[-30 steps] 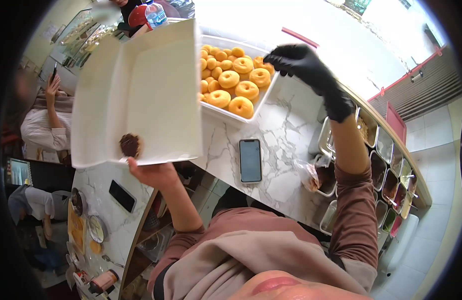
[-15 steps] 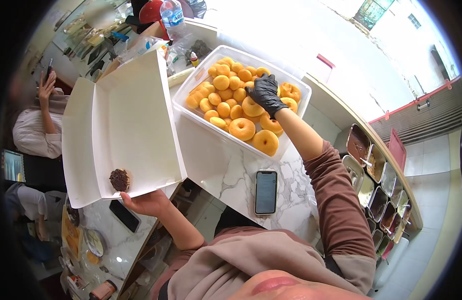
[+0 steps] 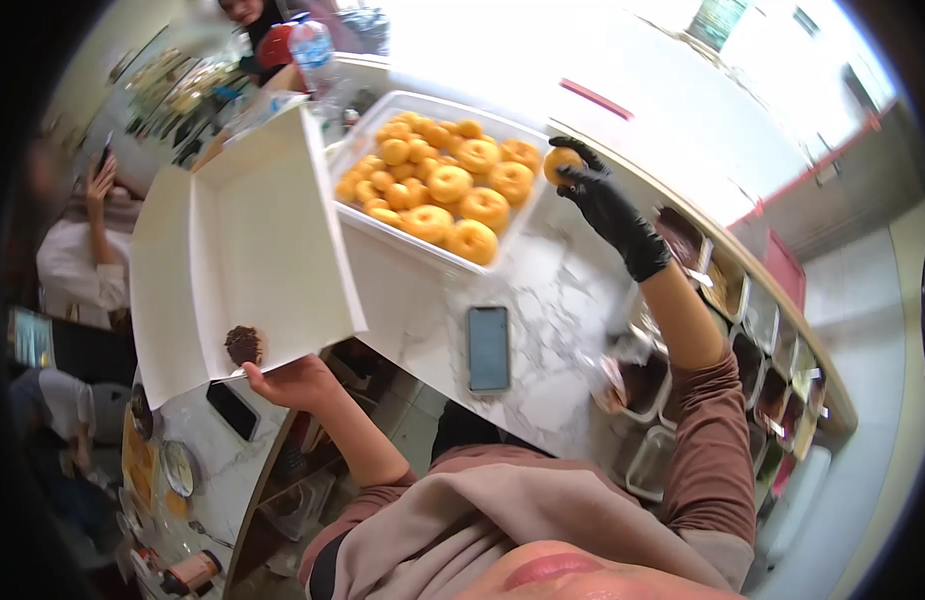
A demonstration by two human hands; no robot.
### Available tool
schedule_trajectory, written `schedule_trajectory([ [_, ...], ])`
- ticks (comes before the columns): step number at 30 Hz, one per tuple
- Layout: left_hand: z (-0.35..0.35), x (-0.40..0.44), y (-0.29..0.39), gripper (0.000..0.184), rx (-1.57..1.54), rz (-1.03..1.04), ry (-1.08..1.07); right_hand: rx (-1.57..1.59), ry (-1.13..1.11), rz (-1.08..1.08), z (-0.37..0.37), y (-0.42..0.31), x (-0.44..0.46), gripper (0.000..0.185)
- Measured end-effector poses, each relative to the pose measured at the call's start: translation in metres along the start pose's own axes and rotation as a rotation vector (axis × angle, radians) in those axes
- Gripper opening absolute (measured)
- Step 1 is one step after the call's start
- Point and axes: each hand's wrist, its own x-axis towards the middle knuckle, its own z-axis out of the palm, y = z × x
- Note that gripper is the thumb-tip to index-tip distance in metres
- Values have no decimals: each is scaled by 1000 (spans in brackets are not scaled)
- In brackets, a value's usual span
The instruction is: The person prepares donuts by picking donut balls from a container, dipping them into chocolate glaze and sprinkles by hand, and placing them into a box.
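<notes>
My bare left hand grips the lower edge of an open white cardboard box, tilted up. In the box's bottom corner, near my thumb, sits a small doughnut topped with chocolate sprinkles. My right hand, in a black glove, is raised to the right of a clear plastic tub. Between its fingers is a small round plain doughnut. Plain ring doughnuts and smaller round ones fill the tub.
A phone lies on the marble counter, another phone on the left counter. Metal and plastic topping trays line the right side. A water bottle stands behind the box. Other people are at the left and the back.
My right hand has left the tub and moved right, carrying a small round doughnut. My left hand still holds the box. The view has shifted, so the tub appears further left.
</notes>
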Motion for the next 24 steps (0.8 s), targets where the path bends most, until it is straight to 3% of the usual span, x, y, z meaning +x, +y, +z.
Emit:
schedule_trajectory([
  [2,-4,-22,0,38,-20,-26,-37,402,-172,76,-48,-13,-51,36],
  [4,3,-50,-2,38,-106,-54,-100,-220,-76,-218,-98,-8,-106,43],
  [5,-10,-58,0,42,-164,-84,-229,77,-110,-134,-104,-26,-143,46],
  [6,-12,-69,-1,43,-143,-71,-202,375,-151,-67,-112,-36,-175,49],
  [9,-9,-106,-2,44,-130,-73,-173,37,111,-183,-164,-40,-263,46],
  [10,3,-120,-3,45,-70,-19,-112,454,42,-145,-170,-51,-295,44],
  [12,18,-144,-3,45,5,43,-102,178,161,-224,-220,-41,-335,42],
  [14,7,-145,1,41,-53,-14,-142,190,364,-96,-245,-54,-375,39],
  [17,19,-165,0,38,-56,23,-117,-156,526,-25,-305,-49,-410,34],
  [21,19,-169,1,37,-52,64,-88,-242,533,-72,-366,-30,-432,34],
  [24,8,-157,9,38,-69,29,-124,-616,658,-108,-406,-12,-436,35],
])
